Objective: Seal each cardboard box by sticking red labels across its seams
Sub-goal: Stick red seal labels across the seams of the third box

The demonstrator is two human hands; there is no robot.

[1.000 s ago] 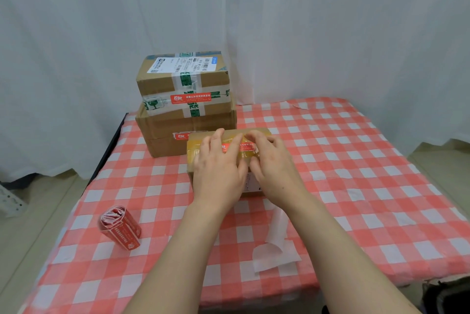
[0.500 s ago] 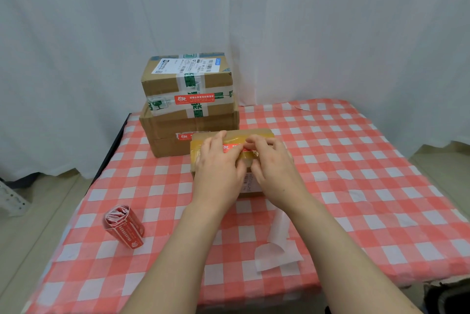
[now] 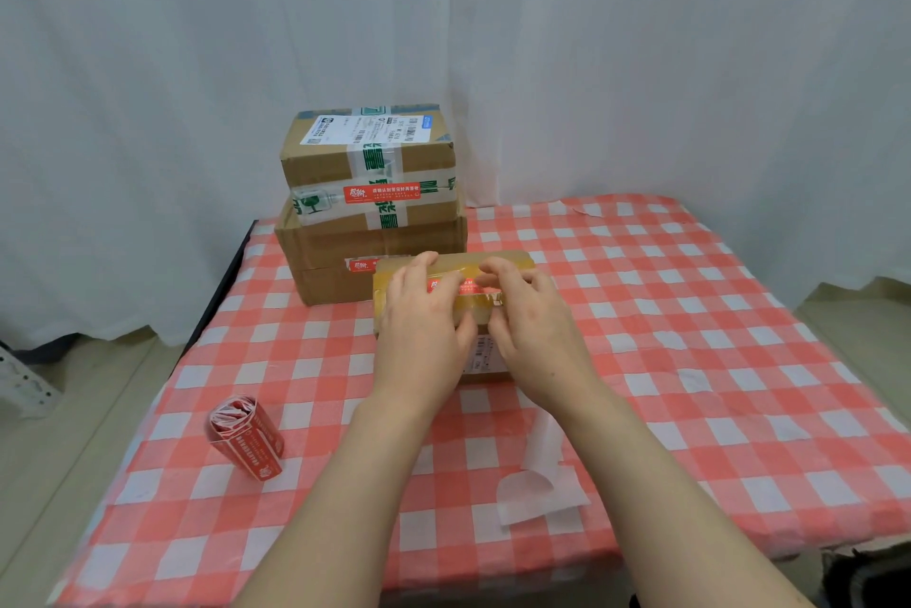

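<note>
Found a small box (image 3: 510,261) wrapped in yellowish tape directly under both hands, on the checked tablecloth (image 3: 690,336). Lay with its long axis running left to right, from one hand across to the other, one long side facing the wrists. Bore a red label (image 3: 465,285) on its top by the near edge, stretched along that same axis, logo end at the left hand (image 3: 424,326) and other end at the right hand (image 3: 535,329). Spread the left fingers almost straight over the label's left part, thumb down the near face. Bent the right fingers more, tips on the label's right end; appeared to press rather than pinch, though hard to tell from this angle. Set the two thumbs close together on the near face. Saw two larger boxes stacked just beyond the left fingertips, an upper box (image 3: 367,154) on a lower box (image 3: 335,247). Noted a roll of red labels (image 3: 245,445) on the cloth, left of the left forearm and nearer than the hands. Noted a curled white backing strip (image 3: 537,484) between the forearms, close to the right one
</note>
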